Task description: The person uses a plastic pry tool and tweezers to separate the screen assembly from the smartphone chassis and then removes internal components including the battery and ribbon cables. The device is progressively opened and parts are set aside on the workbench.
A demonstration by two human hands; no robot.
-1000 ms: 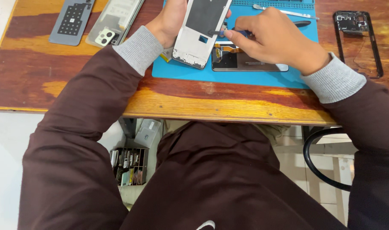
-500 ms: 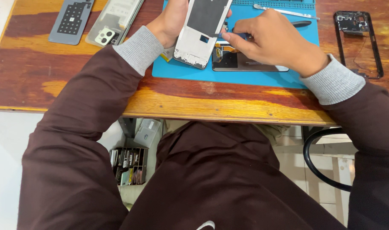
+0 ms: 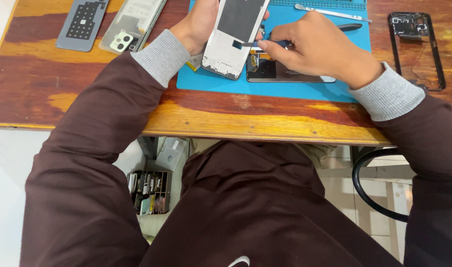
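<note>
Head camera, looking down at a repair bench: a white phone frame [image 3: 234, 37], stripped of its back, is propped on edge over a blue mat [image 3: 305, 89]. The left hand [image 3: 201, 24] clasps it from behind, while the right hand [image 3: 317, 47] pinches a thin blue tool [image 3: 265, 44] against its inner face. Disassembly looks well advanced; another opened phone [image 3: 285, 71] lies on the mat just beside it. On the wooden table [image 3: 87, 94], two back covers [image 3: 132, 24] and a black frame [image 3: 416, 47] sit set aside.
</note>
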